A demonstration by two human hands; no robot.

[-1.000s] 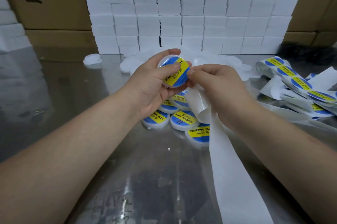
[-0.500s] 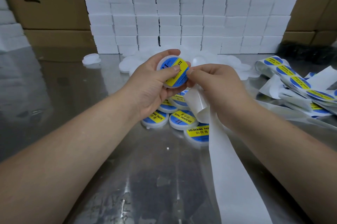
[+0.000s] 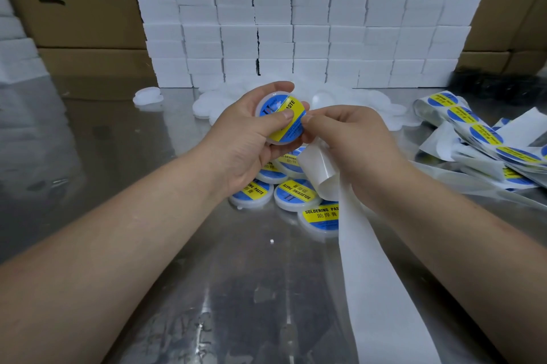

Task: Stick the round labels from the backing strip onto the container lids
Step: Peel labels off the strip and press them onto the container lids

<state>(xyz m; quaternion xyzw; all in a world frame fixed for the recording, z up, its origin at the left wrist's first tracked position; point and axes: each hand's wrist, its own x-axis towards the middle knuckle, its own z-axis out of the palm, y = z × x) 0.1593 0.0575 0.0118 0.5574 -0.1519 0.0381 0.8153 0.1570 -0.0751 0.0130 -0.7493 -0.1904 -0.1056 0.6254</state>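
The container [image 3: 277, 142] is held up above the middle of the table [image 3: 142, 289], lid tilted toward the camera; a round blue-and-yellow label [image 3: 294, 109] covers most of that lid. The left hand [image 3: 245, 141] grips the container, fingers curled round its far rim and the thumb lying flat on the label. The right hand [image 3: 352, 141] has its fingers curled, thumb and forefinger tips together at the label's right edge; it also holds the backing strip [image 3: 373, 269], which curls out from under the palm and runs down toward the table's near edge. Just beneath the hands a cluster of labelled containers [image 3: 296, 193] lies on the table, touching and partly overlapping. Nearer the far edge sit plain white lids [image 3: 148, 95], some apart, some heaped. Toward the right edge lies a loose heap of label strips [image 3: 473, 132] with blue-and-yellow rounds on them. Along the far edge rises a wall of stacked white boxes [image 3: 296, 23]; cardboard cartons [image 3: 80, 8] stand at either end of it.
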